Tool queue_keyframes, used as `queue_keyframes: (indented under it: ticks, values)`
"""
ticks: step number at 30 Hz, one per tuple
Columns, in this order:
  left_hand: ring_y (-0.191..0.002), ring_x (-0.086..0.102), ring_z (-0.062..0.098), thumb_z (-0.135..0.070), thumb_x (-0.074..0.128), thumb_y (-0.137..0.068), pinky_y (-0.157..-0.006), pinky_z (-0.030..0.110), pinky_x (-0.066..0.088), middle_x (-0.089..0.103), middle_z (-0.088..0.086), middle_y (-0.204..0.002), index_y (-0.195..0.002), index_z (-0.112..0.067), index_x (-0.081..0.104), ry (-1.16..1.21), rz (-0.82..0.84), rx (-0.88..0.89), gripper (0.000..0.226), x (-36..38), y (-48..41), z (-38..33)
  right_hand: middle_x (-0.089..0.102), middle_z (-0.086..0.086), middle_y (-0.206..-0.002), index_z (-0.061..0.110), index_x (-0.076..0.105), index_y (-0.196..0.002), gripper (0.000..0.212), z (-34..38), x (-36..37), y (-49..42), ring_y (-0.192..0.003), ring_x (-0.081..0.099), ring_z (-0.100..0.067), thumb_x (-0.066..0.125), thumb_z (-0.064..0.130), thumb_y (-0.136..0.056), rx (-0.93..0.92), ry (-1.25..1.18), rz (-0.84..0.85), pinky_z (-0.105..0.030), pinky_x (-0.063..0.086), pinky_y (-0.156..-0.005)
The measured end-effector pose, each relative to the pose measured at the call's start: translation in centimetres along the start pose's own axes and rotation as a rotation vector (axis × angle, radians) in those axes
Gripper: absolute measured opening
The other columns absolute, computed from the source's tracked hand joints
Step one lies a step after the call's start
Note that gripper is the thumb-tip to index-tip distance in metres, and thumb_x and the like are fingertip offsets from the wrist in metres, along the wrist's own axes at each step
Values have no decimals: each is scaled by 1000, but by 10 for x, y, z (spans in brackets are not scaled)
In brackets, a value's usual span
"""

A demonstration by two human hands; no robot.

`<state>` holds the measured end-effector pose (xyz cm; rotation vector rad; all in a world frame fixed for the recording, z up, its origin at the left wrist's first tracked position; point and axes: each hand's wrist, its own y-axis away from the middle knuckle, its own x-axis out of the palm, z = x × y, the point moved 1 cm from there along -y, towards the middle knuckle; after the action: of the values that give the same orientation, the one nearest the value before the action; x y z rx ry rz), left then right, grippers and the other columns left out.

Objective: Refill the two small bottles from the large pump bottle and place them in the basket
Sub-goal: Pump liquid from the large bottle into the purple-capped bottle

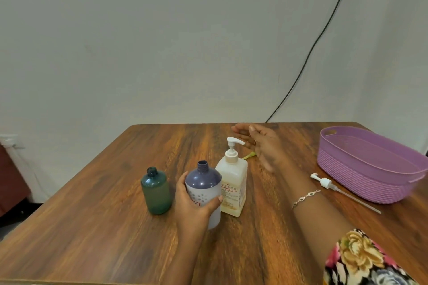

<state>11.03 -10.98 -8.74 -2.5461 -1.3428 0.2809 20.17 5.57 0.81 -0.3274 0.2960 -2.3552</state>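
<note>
currently, the left hand (192, 203) is seen wrapped round the lower body of the blue-grey small bottle (202, 180), its grip clamped on it with the thumb on the right side and the fingers curled round the left. this bottle is held upright with its neck uncapped, near the middle of the worktop (92, 227) (whether its base rests on the wood or is raised just off it cannot be told). the green small bottle (156, 192) is stood upright just to the left, also uncapped, and is not touched by either hand. the large pump bottle (234, 176) is placed just behind and to the right of the held bottle, so close that the two may be touching; its white pump head is fitted, with the nozzle turned to the right. the right hand (259, 143) is held in the air behind and to the right of that pump head, slightly blurred, its grip apart with the fingers straight and nothing held. a bracelet (305, 198) is worn on that wrist, and a floral sleeve (361, 259) is seen at the lower right. the purple basket (359, 183) is set at the right side of the worktop, well apart from the three bottles. a loose white pump (324, 181) with a long tube is laid just in front of the basket.
</note>
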Motion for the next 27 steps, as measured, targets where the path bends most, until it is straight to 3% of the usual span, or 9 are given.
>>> queue_keyframes:
  ticks: [4, 8, 13, 19, 21, 24, 27]
  values:
    - [-110, 53, 16, -9, 87, -55, -93, 42, 47, 53, -7, -117, -123, -28, 39, -8, 8, -4, 87, 3, 0, 1, 62, -14, -117, 2, 61, -109, 31, -9, 1, -1, -98, 62, -18, 33, 9, -98, 118, -65, 202, -27, 52, -79]
    - [-106, 51, 11, -9, 87, -56, -87, 31, 44, 51, -15, -112, -118, -35, 35, -9, 34, 1, 85, 6, 0, 0, 65, -11, -112, 3, 59, -112, 28, -15, 0, 0, -95, 64, -12, 37, 10, -96, 131, -183, 258, -24, 51, -78]
    - [-101, 52, 4, -7, 86, -57, -84, 24, 43, 52, -15, -111, -121, -30, 36, 7, 43, -6, 85, 8, -1, -1, 65, -6, -106, 7, 60, -111, 31, -16, 1, 0, -92, 64, -8, 57, 11, -80, 121, -123, 287, -22, 50, -75]
    - [-92, 50, -11, -6, 86, -56, -70, 9, 39, 49, -27, -105, -118, -34, 36, 8, 44, -10, 84, 5, 1, -4, 65, -6, -95, 11, 63, -96, 24, -17, 5, 4, -91, 64, -16, 63, -1, -76, 73, -67, 181, -24, 52, -78]
    - [-92, 51, -10, -7, 86, -56, -70, 9, 40, 50, -25, -106, -118, -34, 36, 11, 44, -8, 85, 5, 1, -4, 63, -4, -85, 13, 63, -90, 22, -18, 7, 4, -82, 62, -17, 67, -1, -73, 32, -7, 120, -22, 51, -72]
    - [-96, 51, -3, -11, 87, -55, -75, 16, 42, 50, -23, -108, -120, -33, 35, -1, 46, -2, 86, 4, 0, -6, 60, 8, -66, 15, 60, -78, 21, -20, 11, 4, -58, 57, 0, 72, 0, -69, -38, 86, 29, -14, 47, -54]
    - [-97, 51, -1, -11, 87, -55, -77, 19, 43, 50, -22, -108, -121, -34, 36, -6, 47, 9, 87, 4, 0, -7, 54, 8, -61, 17, 57, -72, 21, -23, 11, 3, -51, 49, 0, 76, 8, -67, -79, 114, -51, -15, 43, -51]
